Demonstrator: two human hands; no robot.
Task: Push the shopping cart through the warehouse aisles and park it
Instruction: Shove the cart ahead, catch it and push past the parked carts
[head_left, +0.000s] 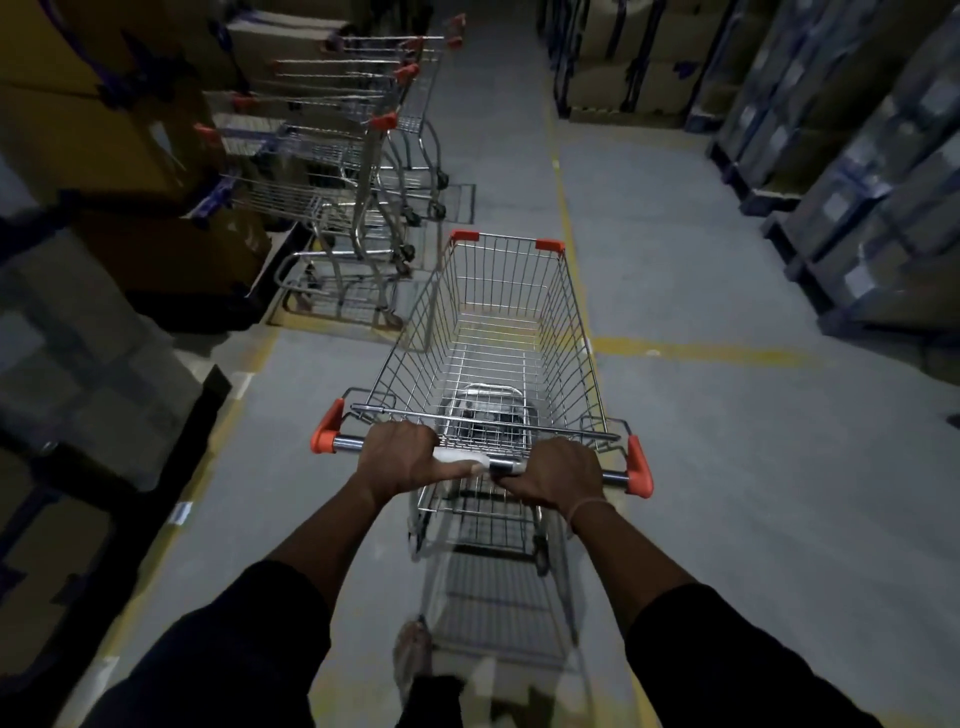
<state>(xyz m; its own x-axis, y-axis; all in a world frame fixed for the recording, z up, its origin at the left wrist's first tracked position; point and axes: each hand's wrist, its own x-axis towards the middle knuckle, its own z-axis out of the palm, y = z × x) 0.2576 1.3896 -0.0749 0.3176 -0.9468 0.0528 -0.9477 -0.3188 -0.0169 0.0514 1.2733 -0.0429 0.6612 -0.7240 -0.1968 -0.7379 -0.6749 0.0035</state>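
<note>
An empty wire shopping cart (498, 332) with orange corner caps stands on the grey floor straight in front of me, pointing down the aisle. Its chrome handle bar (348, 443) runs across the near end between two orange end pieces. My left hand (402, 457) is closed around the bar left of centre. My right hand (558, 475) is closed around it right of centre, a thin band on the wrist. Both arms wear dark sleeves. One foot (413, 657) shows below the cart.
A row of several parked carts (358, 156) lines the left side ahead, handles toward the aisle. Stacked cardboard boxes (93, 135) stand on the left, wrapped pallets (862, 171) on the right. Yellow floor lines (696, 353) mark the lane; open floor lies ahead and to the right.
</note>
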